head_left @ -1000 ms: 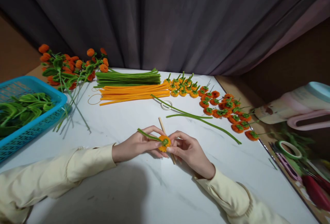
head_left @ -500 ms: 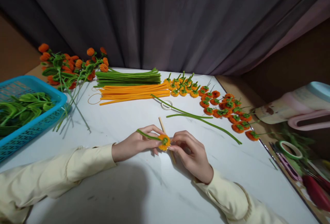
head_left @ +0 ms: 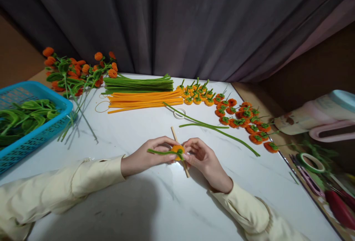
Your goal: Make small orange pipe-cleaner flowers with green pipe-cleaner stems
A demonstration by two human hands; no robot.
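Observation:
Between my two hands is a small yellow-orange pipe-cleaner flower (head_left: 176, 148) with a green pipe cleaner (head_left: 159, 152) across it, its free end sticking out to the left. My left hand (head_left: 151, 155) pinches the flower from the left, thumb on the green strand. From the right, my right hand (head_left: 203, 159) closes thumb and fingers on the flower's edge, near a green bit at its centre. A thin wooden stick (head_left: 174, 133) lies on the table beneath, partly hidden by the flower and fingers.
Bundles of green (head_left: 138, 85) and orange pipe cleaners (head_left: 138, 100) lie behind, near a white tape ring (head_left: 180, 113). Finished orange flower heads (head_left: 256, 138) sit to the right. A blue basket (head_left: 41, 132) of leaves stands left; a tumbler (head_left: 313, 113) is at right.
The flower has tilted in my fingers, and the green strand now crosses its front. My right thumb and fingers have shifted in against it. The stick lies as before.

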